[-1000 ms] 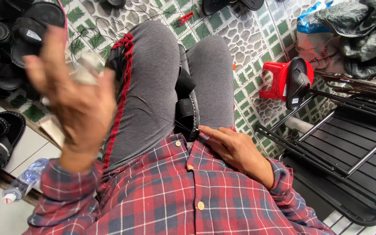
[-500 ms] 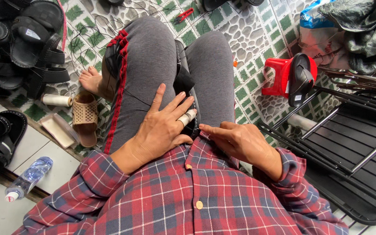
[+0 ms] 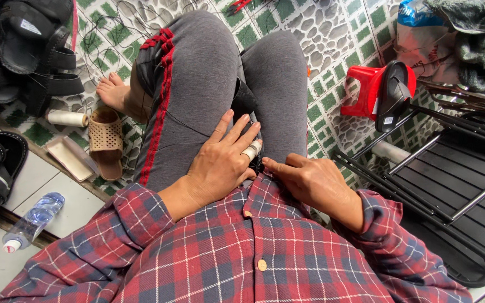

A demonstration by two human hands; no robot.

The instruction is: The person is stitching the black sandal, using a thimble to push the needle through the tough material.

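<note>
My left hand (image 3: 220,163) lies flat and open-fingered on my lap, touching the black piece (image 3: 246,101) wedged lengthwise between my thighs just ahead, nearer than my loosely curled, empty right hand (image 3: 310,179).

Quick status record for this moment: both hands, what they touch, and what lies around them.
Left hand: left hand lies flat, fingers spread, on the grey trousers; one finger is wrapped in pale tape.
Right hand: right hand rests at the lap, fingertips near the dark item wedged between the thighs; a grip cannot be told.
Thread: a thin dark thread runs across the left thigh.
Left surroundings: thread spool, tan sandal, black sandals, water bottle.
Right surroundings: red stool, black metal rack.
</note>
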